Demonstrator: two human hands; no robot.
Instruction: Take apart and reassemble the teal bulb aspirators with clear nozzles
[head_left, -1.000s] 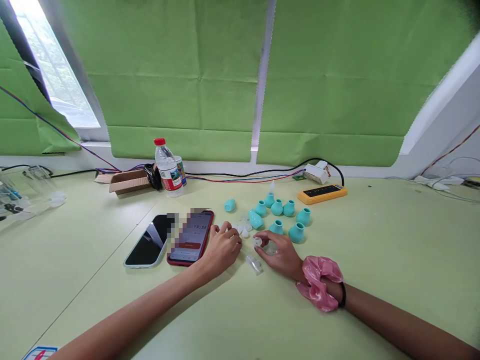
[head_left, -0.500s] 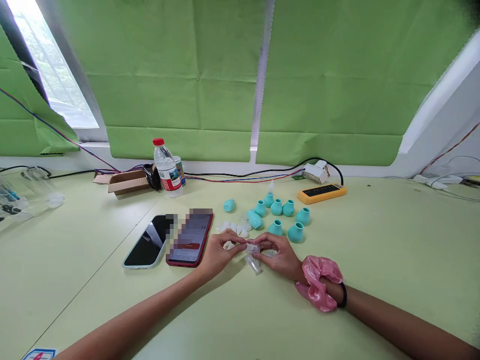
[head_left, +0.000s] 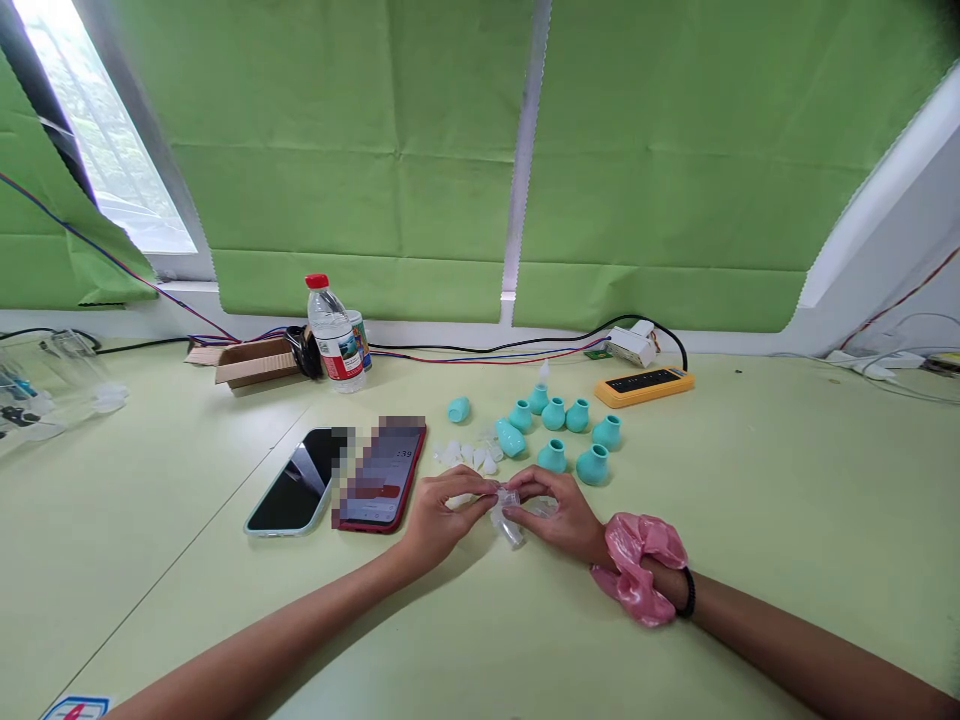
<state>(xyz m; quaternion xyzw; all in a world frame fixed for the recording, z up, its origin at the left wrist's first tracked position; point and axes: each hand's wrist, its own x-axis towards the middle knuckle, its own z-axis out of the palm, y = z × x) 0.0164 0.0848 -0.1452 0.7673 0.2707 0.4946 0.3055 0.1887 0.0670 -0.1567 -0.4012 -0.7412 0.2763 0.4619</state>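
My right hand pinches a small clear plastic tube between thumb and fingers. Meeting it at the tube's left end, my left hand has thumb and fingertips pressed together; whatever they hold is too small to make out. Just below the fingers a second clear tube lies on the table, and more clear plastic shows partly behind my right hand. Beyond the hands are several small white cone-shaped tips. Several turquoise bulb-shaped pieces stand behind my right hand, with a few lying on their sides.
Two phones lie left of my left hand. Along the back are a red-capped bottle, a can, an open cardboard box, cables and a yellow-orange power strip. A clear plastic container is at the far left.
My left fingertips have shifted slightly right, closer to the right hand's fingers. The held tube has tilted and less of it shows. The things on the table stay put.
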